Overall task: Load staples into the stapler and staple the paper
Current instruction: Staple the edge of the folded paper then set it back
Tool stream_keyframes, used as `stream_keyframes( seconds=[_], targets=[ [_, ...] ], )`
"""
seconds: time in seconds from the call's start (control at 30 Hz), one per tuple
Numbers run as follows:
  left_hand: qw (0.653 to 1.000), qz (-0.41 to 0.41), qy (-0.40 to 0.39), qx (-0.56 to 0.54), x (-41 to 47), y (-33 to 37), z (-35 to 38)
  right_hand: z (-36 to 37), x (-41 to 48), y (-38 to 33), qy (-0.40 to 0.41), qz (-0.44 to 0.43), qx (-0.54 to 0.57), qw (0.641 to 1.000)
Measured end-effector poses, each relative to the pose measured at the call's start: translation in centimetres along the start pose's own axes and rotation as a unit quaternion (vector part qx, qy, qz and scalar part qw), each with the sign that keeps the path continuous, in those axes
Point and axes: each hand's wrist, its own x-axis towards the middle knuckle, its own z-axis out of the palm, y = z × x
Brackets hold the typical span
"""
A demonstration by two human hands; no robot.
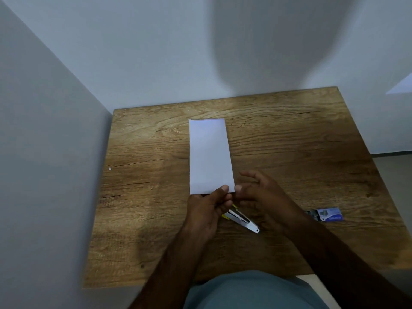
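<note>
A folded white paper (pixel 209 156) lies lengthwise in the middle of the wooden table (pixel 145 219). Just below its near edge, my left hand (pixel 206 207) grips the yellow stapler (pixel 242 219), whose metal magazine sticks out open toward the lower right. My right hand (pixel 263 192) is close against the left, thumb tip beside my left thumb and fingers spread above the stapler's front. Whether it pinches staples is hidden. The stapler's yellow body is mostly covered by both hands.
A small blue staple box (pixel 325 214) lies open on the table to the right of my hands. White walls close in the table at the left and back. My torso in a teal shirt (pixel 245 291) is at the near edge.
</note>
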Motion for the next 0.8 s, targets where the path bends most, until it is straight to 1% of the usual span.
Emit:
stream_keyframes(
  seconds=[0.03,0.07,0.13,0.2,0.27,0.3,0.33,0.37,0.4,0.43,0.47,0.5,0.53,0.57,0.67,0.7,0.73,0.8],
  targets=[
    [1.000,-0.008,-0.017,0.005,-0.1,-0.1,0.1,0.0,0.1,-0.3,0.020,-0.004,0.019,1.000],
    [0.999,-0.017,-0.036,0.012,-0.1,-0.1,0.3,0.1,0.2,-0.4,0.049,-0.017,0.011,0.999],
    [0.996,-0.042,-0.069,0.030,-0.1,0.0,0.6,-0.1,0.6,-0.4,0.110,-0.043,-0.031,0.992],
    [0.993,-0.059,-0.084,0.061,-0.1,0.6,0.8,-0.8,0.9,-0.5,0.140,-0.059,-0.051,0.987],
    [0.987,-0.066,-0.071,0.125,-0.1,1.4,1.0,-2.3,1.3,-0.6,0.155,-0.067,-0.068,0.983],
    [0.982,-0.061,-0.051,0.171,-0.2,1.7,1.0,-3.0,1.6,-0.6,0.160,-0.070,-0.079,0.981],
    [0.973,-0.040,-0.025,0.228,-0.3,2.0,0.9,-3.8,1.8,-0.7,0.166,-0.072,-0.091,0.979],
    [0.952,0.008,-0.001,0.305,-0.3,2.1,1.3,-4.9,1.9,-0.8,0.177,-0.077,-0.100,0.976],
    [0.907,0.089,0.019,0.411,-0.4,2.2,1.7,-6.2,2.1,-0.8,0.186,-0.082,-0.106,0.973],
    [0.833,0.183,0.022,0.522,-0.6,2.2,2.3,-7.2,2.2,-0.8,0.194,-0.085,-0.113,0.971],
    [0.746,0.271,-0.006,0.608,-0.8,2.2,3.4,-8.4,2.3,-0.9,0.204,-0.085,-0.120,0.968],
    [0.668,0.336,-0.053,0.662,-0.8,1.9,4.7,-9.5,2.3,-0.9,0.214,-0.083,-0.124,0.965],
    [0.610,0.360,-0.098,0.699,-0.6,1.5,6.1,-10.5,2.4,-1.0,0.221,-0.081,-0.126,0.964],
    [0.566,0.355,-0.132,0.732,-0.2,0.9,7.6,-11.5,2.5,-1.0,0.227,-0.082,-0.128,0.962],
    [0.450,0.308,-0.199,0.815,1.3,-1.3,11.1,-13.9,2.7,-1.3,0.246,-0.092,-0.138,0.955],
    [0.423,0.296,-0.216,0.828,1.9,-2.0,12.0,-14.8,2.8,-1.3,0.254,-0.095,-0.142,0.952],
    [0.407,0.285,-0.230,0.837,2.4,-2.7,12.7,-15.7,2.9,-1.4,0.261,-0.098,-0.146,0.949],
    [0.386,0.272,-0.244,0.847,3.3,-3.8,14.0,-17.4,3.2,-1.4,0.274,-0.103,-0.161,0.942]
  ],
)
